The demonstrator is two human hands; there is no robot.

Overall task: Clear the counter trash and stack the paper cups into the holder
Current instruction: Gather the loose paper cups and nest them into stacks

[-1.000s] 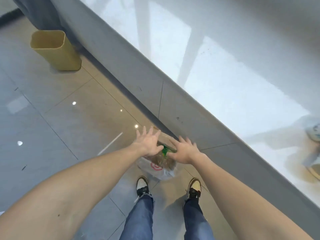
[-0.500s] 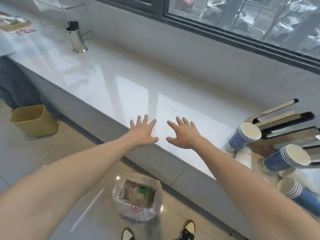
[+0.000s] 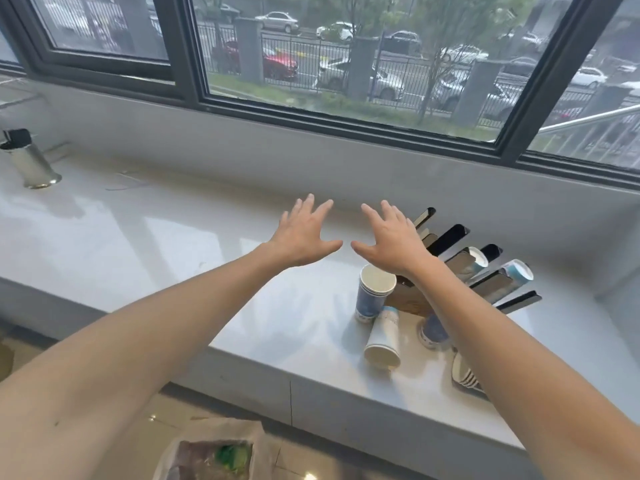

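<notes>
Bright daylight from window (image 3: 346,57), glare on glossy counter (image 3: 138,244), soft blur, bowed edges

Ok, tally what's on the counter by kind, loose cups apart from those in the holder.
Loose cups or stacks: 4 (one upright, one lying, one half hidden, one nested stack)
Cups in holder: 2
Cup holder: 1
Metal canister: 1
Total: 8

Cut off by the bottom edge: trash bag (image 3: 211,459) on the floor, contents blurred. Partly hidden behind the right forearm: cup holder (image 3: 460,261), one blue cup (image 3: 431,332), stacked cups (image 3: 465,375) at the desk (image 3: 138,244) edge. Metal canister (image 3: 29,164) clipped at left.
</notes>
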